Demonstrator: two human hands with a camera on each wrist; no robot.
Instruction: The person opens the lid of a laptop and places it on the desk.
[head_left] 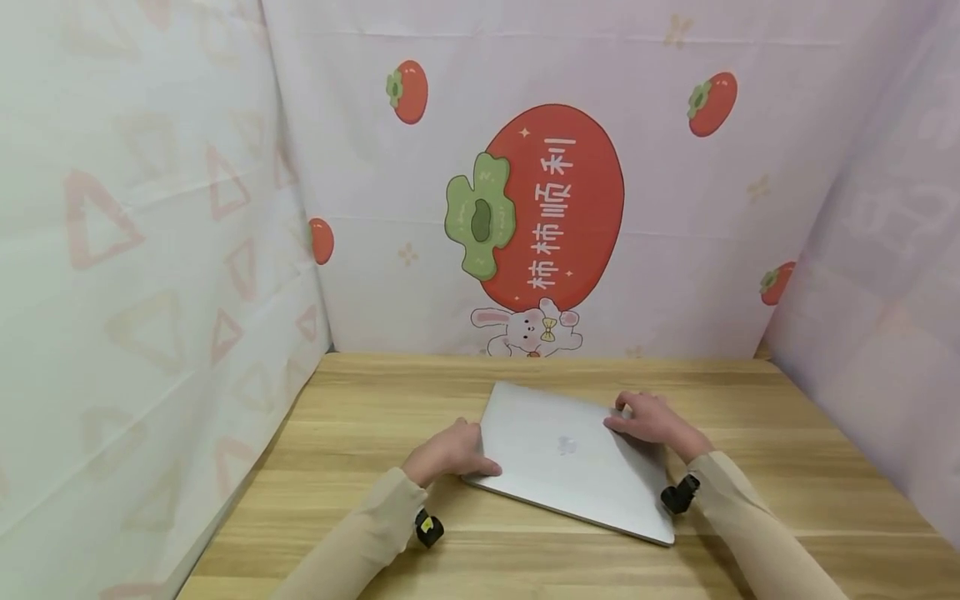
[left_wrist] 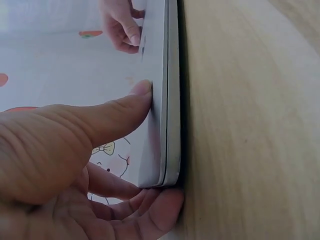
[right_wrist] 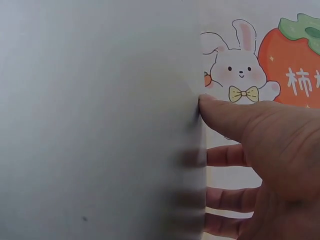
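A closed silver laptop point(head_left: 570, 458), with a faint logo on its lid, lies at an angle on the wooden table. My left hand point(head_left: 452, 451) grips its left end: in the left wrist view the thumb point(left_wrist: 120, 111) presses on the lid while the curled fingers point(left_wrist: 150, 212) meet the side at the corner. At the far right edge, my right hand point(head_left: 647, 418) holds the laptop. Its thumb tip is right at the rim in the right wrist view, with the other fingers point(right_wrist: 227, 199) bent against the edge below; their tips are hidden.
Light wood tabletop point(head_left: 360, 417) surrounds the laptop. A white cloth backdrop point(head_left: 360, 167) printed with red persimmons and a rabbit rises behind the table, and patterned cloth walls point(head_left: 150, 292) stand along both sides. Small black cameras point(head_left: 429, 528) are worn at both wrists.
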